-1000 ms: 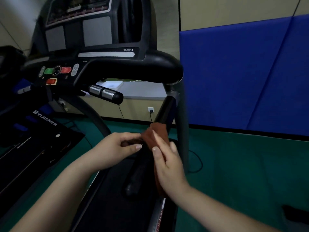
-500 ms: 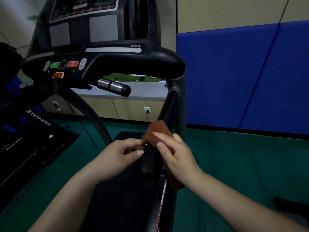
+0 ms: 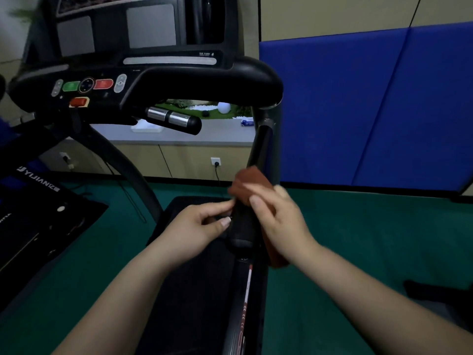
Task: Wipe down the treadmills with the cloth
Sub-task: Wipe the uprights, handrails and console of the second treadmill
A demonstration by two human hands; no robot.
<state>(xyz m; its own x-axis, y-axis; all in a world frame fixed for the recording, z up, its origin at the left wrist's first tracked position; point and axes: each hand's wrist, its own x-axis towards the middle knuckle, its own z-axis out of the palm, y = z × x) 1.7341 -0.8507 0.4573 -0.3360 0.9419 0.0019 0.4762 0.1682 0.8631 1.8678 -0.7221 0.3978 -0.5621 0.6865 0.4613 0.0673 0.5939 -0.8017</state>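
Observation:
A black treadmill fills the view, its console [image 3: 143,73] at top and its belt [image 3: 194,290] below my arms. The right handrail [image 3: 242,226] slopes down toward me and ends in a round cap. A brown cloth [image 3: 249,179] is draped over this handrail. My right hand [image 3: 279,221] grips the cloth around the rail from the right side, and the cloth's tail hangs below my wrist. My left hand [image 3: 199,226] pinches at the rail's left side, fingertips touching it just under the cloth.
A second black treadmill [image 3: 38,216] stands at the left. Blue wall padding [image 3: 371,111] lines the right. A silver-banded grip [image 3: 174,119] juts from the console. Behind are a grey counter [image 3: 179,135] and a wall socket [image 3: 216,162]. Green floor surrounds the machines.
Both hands and the cloth have slid up along the right handrail, away from its end cap. The view has tilted down slightly, so the console sits higher.

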